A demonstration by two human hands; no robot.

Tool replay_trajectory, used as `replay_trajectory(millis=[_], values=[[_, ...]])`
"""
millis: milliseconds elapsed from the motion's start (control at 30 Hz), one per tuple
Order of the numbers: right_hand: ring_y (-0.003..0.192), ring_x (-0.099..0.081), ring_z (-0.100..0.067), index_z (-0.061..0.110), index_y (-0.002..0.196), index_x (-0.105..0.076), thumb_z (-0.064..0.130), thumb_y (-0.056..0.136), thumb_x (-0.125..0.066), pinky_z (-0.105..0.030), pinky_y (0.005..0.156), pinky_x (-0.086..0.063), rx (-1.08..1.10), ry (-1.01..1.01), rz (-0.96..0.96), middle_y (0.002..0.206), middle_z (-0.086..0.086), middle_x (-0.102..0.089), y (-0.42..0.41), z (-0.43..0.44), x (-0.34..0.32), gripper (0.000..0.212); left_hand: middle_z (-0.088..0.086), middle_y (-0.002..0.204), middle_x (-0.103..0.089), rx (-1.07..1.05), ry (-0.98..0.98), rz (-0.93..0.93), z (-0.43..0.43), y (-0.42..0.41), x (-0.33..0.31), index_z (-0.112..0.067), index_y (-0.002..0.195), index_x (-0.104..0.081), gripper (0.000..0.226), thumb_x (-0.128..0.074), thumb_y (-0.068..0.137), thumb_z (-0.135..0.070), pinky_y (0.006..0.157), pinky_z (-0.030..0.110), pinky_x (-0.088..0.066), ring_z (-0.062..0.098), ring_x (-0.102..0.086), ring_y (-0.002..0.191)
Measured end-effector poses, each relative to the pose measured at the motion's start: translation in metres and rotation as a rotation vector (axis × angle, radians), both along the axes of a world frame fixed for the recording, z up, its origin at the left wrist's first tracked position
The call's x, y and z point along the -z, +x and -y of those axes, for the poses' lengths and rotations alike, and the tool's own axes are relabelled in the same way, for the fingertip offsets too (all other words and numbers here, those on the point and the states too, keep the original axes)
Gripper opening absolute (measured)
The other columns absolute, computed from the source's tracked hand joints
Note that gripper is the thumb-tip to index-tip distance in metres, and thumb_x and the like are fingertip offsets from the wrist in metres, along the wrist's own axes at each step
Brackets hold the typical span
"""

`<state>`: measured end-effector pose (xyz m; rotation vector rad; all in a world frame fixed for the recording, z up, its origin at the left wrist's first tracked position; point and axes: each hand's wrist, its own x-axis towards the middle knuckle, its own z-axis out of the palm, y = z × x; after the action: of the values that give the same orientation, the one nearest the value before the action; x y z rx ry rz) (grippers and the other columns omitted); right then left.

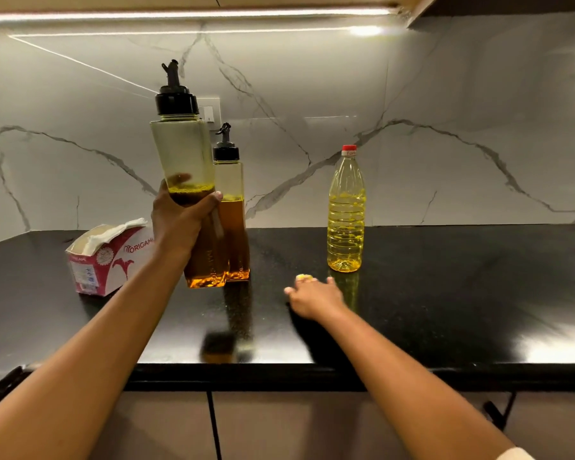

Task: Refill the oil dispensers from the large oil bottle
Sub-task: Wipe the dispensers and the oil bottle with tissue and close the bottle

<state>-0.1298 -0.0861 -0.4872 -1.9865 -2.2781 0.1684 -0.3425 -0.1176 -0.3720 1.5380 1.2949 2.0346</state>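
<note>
Black countertop [445, 293], glossy. Front oil dispenser [186, 154]: square, clear, black spout cap, amber oil low down, tilted. Second oil dispenser [233, 227]: same make, upright, just behind at one o'clock. Tissue box [110, 260]: pink-and-white, printed "ORIGAMI", at nine o'clock. Large oil bottle [346, 214]: red cap, neck print unreadable, upright at three o'clock, well apart. Left hand [180, 224]: wrapped round the front dispenser's middle. Right hand [316, 298]: fingers loosely spread, holding nothing, at seven o'clock of the bottle. Small yellow item [304, 277] at its fingertips; contact unclear.

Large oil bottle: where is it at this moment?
Head view, right of centre: the large oil bottle stands upright on the black counter, beyond the right hand, right of the standing dispenser.
</note>
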Motion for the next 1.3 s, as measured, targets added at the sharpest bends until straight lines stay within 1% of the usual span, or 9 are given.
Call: replay_trajectory(millis=[100, 267, 367, 500, 567, 633, 700, 867, 1300], values=[[0.144, -0.019, -0.022, 0.007, 0.149, -0.020, 0.047, 0.100, -0.020, -0.044, 0.117, -0.002, 0.112, 0.006, 0.015, 0.156, -0.008, -0.021, 0.024, 0.002, -0.001, 0.063, -0.008, 0.102, -0.060, 0.005, -0.021, -0.015, 0.000, 0.007, 0.003, -0.024, 0.125, -0.052, 0.061, -0.081, 0.073, -0.035, 0.086, 0.031, -0.053, 0.015, -0.061, 0.098], [0.146, -0.008, -0.012, 0.015, 0.152, -0.012, 0.045, 0.101, -0.020, -0.043, 0.116, 0.001, -0.306, -0.033, -0.005, 0.159, 0.000, -0.009, -0.002, 0.046, 0.003, 0.059, -0.003, 0.108, -0.059, 0.042, -0.050, 0.003, -0.008, 0.030, 0.007, -0.023, 0.126, -0.050, 0.062, -0.081, 0.073, -0.032, 0.080, 0.028, -0.051, 0.014, -0.060, 0.097], [0.145, -0.014, -0.012, 0.016, 0.151, -0.016, 0.043, 0.102, -0.020, -0.044, 0.116, 0.000, -0.175, 0.016, 0.006, 0.158, 0.002, -0.014, 0.035, 0.035, 0.003, 0.056, -0.005, 0.104, -0.059, 0.085, -0.067, 0.044, -0.016, 0.047, 0.011, -0.024, 0.123, -0.050, 0.061, -0.082, 0.072, -0.032, 0.078, 0.026, -0.050, 0.010, -0.060, 0.094], [0.136, -0.036, -0.022, 0.011, 0.144, -0.034, 0.041, 0.100, -0.024, -0.044, 0.115, -0.013, 0.046, 0.010, 0.012, 0.149, -0.006, -0.038, 0.069, 0.008, -0.004, 0.053, -0.001, 0.104, -0.062, 0.105, -0.082, 0.057, -0.032, 0.071, 0.015, -0.026, 0.119, -0.051, 0.061, -0.084, 0.069, -0.032, 0.082, 0.034, -0.054, 0.016, -0.063, 0.096], [0.120, -0.051, -0.028, 0.012, 0.129, -0.051, 0.039, 0.100, -0.028, -0.041, 0.105, -0.029, 0.050, 0.048, 0.027, 0.132, -0.010, -0.055, 0.068, 0.004, -0.008, 0.046, -0.002, 0.103, -0.062, 0.114, -0.095, 0.051, -0.045, 0.085, 0.019, -0.029, 0.116, -0.051, 0.060, -0.085, 0.067, -0.035, 0.087, 0.041, -0.055, 0.019, -0.062, 0.098], [0.106, -0.058, -0.029, 0.011, 0.115, -0.059, 0.034, 0.099, -0.032, -0.034, 0.085, -0.038, 0.043, 0.162, 0.085, 0.117, -0.010, -0.063, 0.066, 0.006, -0.009, 0.039, -0.001, 0.105, -0.063, 0.122, -0.099, 0.039, -0.059, 0.099, 0.023, -0.031, 0.114, -0.052, 0.060, -0.086, 0.065, -0.038, 0.089, 0.044, -0.055, 0.020, -0.062, 0.100], [0.101, -0.060, -0.028, 0.011, 0.110, -0.061, 0.029, 0.098, -0.035, -0.032, 0.075, -0.035, 0.030, 0.263, 0.110, 0.112, -0.009, -0.065, 0.066, 0.008, -0.006, 0.034, 0.001, 0.107, -0.061, 0.132, -0.102, 0.023, -0.073, 0.113, 0.028, -0.027, 0.118, -0.052, 0.061, -0.085, 0.067, -0.035, 0.088, 0.041, -0.055, 0.020, -0.061, 0.102], [0.102, -0.059, -0.026, 0.014, 0.110, -0.060, 0.026, 0.096, -0.038, -0.032, 0.076, -0.035, 0.037, 0.289, 0.063, 0.110, -0.007, -0.064, 0.073, 0.004, -0.004, 0.028, 0.004, 0.113, -0.055, 0.163, -0.143, -0.002, -0.108, 0.138, 0.041, -0.018, 0.126, -0.046, 0.065, -0.083, 0.073, -0.025, 0.075, 0.021, -0.046, 0.020, -0.057, 0.104], [0.098, -0.061, -0.028, 0.014, 0.108, -0.063, 0.024, 0.096, -0.039, -0.031, 0.070, -0.033, 0.023, 0.324, 0.041, 0.106, -0.009, -0.066, 0.080, -0.001, -0.005, 0.028, 0.002, 0.114, -0.053, 0.166, -0.174, -0.031, -0.155, 0.161, 0.054, -0.017, 0.130, -0.044, 0.069, -0.082, 0.073, -0.027, 0.086, 0.032, -0.049, 0.020, -0.055, 0.106]])
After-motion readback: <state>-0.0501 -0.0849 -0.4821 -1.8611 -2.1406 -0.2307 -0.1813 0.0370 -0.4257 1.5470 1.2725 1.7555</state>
